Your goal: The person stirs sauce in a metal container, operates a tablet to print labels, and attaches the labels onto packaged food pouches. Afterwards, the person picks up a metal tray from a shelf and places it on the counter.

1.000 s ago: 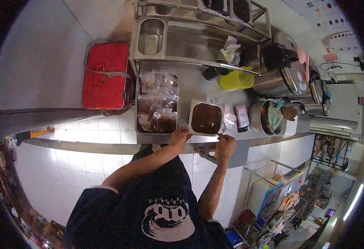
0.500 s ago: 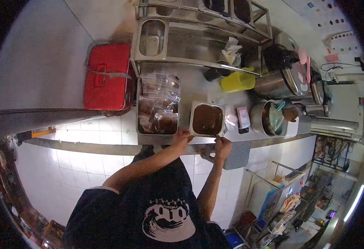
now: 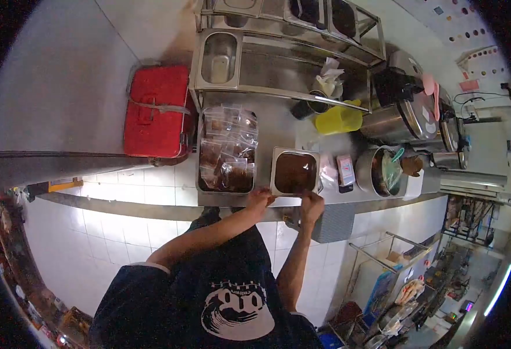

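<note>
A square metal pan (image 3: 274, 168) with a dark brown filling stands near the counter's front edge. At its front left corner is my left hand (image 3: 259, 201), its fingers closed at the rim. My right hand (image 3: 312, 207) is closed at the front right of the pan; whatever it grips there is hidden by the fingers. Left of the pan lies a larger metal tray (image 3: 199, 185) holding several clear plastic packets (image 3: 226, 142) with brown contents. A pink and white box (image 3: 346, 170) is just right of the pan.
A large pot (image 3: 365, 171) holds a green-handled utensil. Behind are a yellow jug (image 3: 334, 120) and a steel shelf (image 3: 273, 90) carrying a metal container (image 3: 219, 58). A red box (image 3: 156, 113) stands at the left, and large steel cookers (image 3: 398, 119) at the right.
My right hand has shifted slightly left along the pan's front edge. The brown surface in the pan looks smoother. My left hand stays at the corner; the whole view has shifted a little.
</note>
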{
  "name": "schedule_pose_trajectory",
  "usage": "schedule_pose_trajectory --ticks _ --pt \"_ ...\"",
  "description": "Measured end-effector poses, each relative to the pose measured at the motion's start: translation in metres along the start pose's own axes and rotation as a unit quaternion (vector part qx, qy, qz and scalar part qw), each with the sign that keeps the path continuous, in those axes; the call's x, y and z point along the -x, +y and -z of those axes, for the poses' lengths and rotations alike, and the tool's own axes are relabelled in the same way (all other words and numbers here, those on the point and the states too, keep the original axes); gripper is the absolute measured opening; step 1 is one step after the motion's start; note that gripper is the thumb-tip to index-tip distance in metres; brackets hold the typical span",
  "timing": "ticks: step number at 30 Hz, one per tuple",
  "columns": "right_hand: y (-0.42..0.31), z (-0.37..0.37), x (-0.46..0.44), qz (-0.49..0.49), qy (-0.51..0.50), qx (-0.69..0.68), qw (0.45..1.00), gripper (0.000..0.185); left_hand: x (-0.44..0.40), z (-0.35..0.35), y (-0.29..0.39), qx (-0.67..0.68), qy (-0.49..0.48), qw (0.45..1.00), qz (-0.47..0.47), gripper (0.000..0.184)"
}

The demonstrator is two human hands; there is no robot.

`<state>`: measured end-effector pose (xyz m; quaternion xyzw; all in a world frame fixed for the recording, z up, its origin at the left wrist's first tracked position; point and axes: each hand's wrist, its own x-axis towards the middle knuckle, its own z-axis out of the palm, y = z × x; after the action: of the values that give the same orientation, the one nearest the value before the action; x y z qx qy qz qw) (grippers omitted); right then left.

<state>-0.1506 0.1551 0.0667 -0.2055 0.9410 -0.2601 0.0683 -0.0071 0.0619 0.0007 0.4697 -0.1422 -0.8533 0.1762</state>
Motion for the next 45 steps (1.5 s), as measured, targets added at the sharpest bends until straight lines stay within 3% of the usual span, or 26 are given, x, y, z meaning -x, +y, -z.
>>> schedule_pose_trajectory --ticks 2,3,5,6,7,9,11,13,15,17,18,21,22,23,26,28,29,31,33,35,36,37,39,41,43,45 --pt "-0.01 0.005 -0.003 -0.106 0.029 0.041 0.993 0.035 0.008 -0.005 0.007 0.024 0.006 1.0 0.007 0.014" --pt "-0.012 0.0 -0.001 -0.104 0.028 0.039 0.993 0.035 0.008 -0.006 0.008 0.032 0.008 0.999 0.008 0.014" --pt "-0.002 -0.015 0.004 0.062 -0.043 0.004 0.997 0.036 -0.001 0.0 0.0 0.008 0.001 1.0 0.013 0.013" --pt "0.023 -0.03 0.002 0.091 -0.037 -0.109 0.989 0.035 -0.004 0.003 -0.002 0.0 -0.002 1.0 0.014 0.013" --pt "0.003 -0.012 0.002 0.091 -0.038 -0.108 0.989 0.035 -0.005 0.004 -0.004 0.013 -0.01 1.0 0.012 0.013" --pt "-0.03 0.025 0.0 -0.118 -0.001 -0.047 0.992 0.031 -0.007 0.008 -0.008 0.026 -0.016 0.999 0.009 0.012" --pt "-0.003 -0.004 0.001 -0.096 0.02 -0.009 0.995 0.029 -0.012 0.01 -0.012 0.018 -0.024 1.0 0.004 0.011" --pt "0.004 -0.023 0.005 0.063 -0.037 -0.02 0.997 0.039 -0.017 0.011 -0.014 0.022 -0.016 1.0 0.011 0.01" --pt "0.022 -0.015 0.004 0.081 -0.014 -0.079 0.994 0.038 -0.015 0.01 -0.014 0.027 -0.006 0.999 0.02 0.009" --pt "0.037 -0.014 -0.001 -0.051 0.039 -0.042 0.997 0.037 -0.007 0.008 -0.008 0.022 -0.016 1.0 0.009 0.009" --pt "0.0 -0.004 0.004 -0.071 0.049 0.013 0.996 0.037 -0.006 0.009 -0.006 0.019 -0.019 1.0 0.005 0.009" --pt "0.02 -0.028 0.01 0.035 -0.046 -0.099 0.993 0.037 -0.006 0.008 -0.006 -0.002 -0.022 1.0 0.001 0.013" --pt "0.008 -0.013 0.003 0.013 -0.031 -0.039 0.999 0.034 0.002 0.003 -0.001 0.021 -0.031 0.999 -0.006 0.015" --pt "-0.001 0.007 0.003 -0.06 -0.029 -0.086 0.994 0.033 0.009 0.0 0.005 0.045 -0.038 0.998 -0.014 0.017" --pt "-0.003 -0.005 0.006 -0.071 0.065 0.01 0.995 0.033 -0.003 0.013 -0.007 0.069 -0.053 0.996 -0.007 0.019" --pt "0.014 -0.026 0.006 0.1 -0.03 -0.073 0.992 0.035 -0.008 0.013 -0.009 0.043 -0.041 0.998 -0.019 0.018" --pt "0.021 -0.024 0.005 0.099 -0.03 -0.072 0.992 0.035 -0.009 0.014 -0.011 0.019 -0.026 0.999 -0.033 0.018" --pt "0.01 -0.002 -0.002 -0.085 0.006 -0.147 0.985 0.035 -0.017 0.02 -0.019 0.031 -0.035 0.999 -0.02 0.019" --pt "-0.011 0.012 -0.001 -0.107 -0.009 -0.051 0.993 0.034 -0.014 0.017 -0.013 0.041 -0.046 0.998 -0.01 0.02" --pt "0.017 -0.024 0.004 0.134 0.023 -0.063 0.989 0.029 0.004 0.001 0.006 0.0 -0.012 1.0 0.007 0.022" --pt "0.047 -0.039 0.002 0.151 0.006 -0.089 0.984 0.031 -0.001 0.006 0.002 -0.002 -0.012 1.0 0.008 0.022" --pt "0.03 -0.02 0.0 0.151 0.006 -0.09 0.985 0.031 -0.008 0.011 -0.005 0.012 -0.021 1.0 -0.001 0.022" --pt "0.002 0.019 -0.004 -0.09 -0.028 -0.112 0.989 0.034 -0.011 0.017 -0.013 0.029 -0.027 0.999 -0.01 0.023" --pt "0.001 0.01 0.0 -0.062 0.019 -0.06 0.996 0.036 -0.011 0.013 -0.009 0.024 -0.012 1.0 0.013 0.022" --pt "0.011 -0.005 0.002 0.107 -0.067 -0.075 0.989 0.038 -0.006 0.01 -0.005 0.021 -0.013 1.0 0.015 0.021" --pt "0.019 0.0 -0.002 0.081 -0.076 -0.077 0.991 0.038 -0.003 0.008 -0.004 0.022 -0.016 1.0 0.007 0.02"
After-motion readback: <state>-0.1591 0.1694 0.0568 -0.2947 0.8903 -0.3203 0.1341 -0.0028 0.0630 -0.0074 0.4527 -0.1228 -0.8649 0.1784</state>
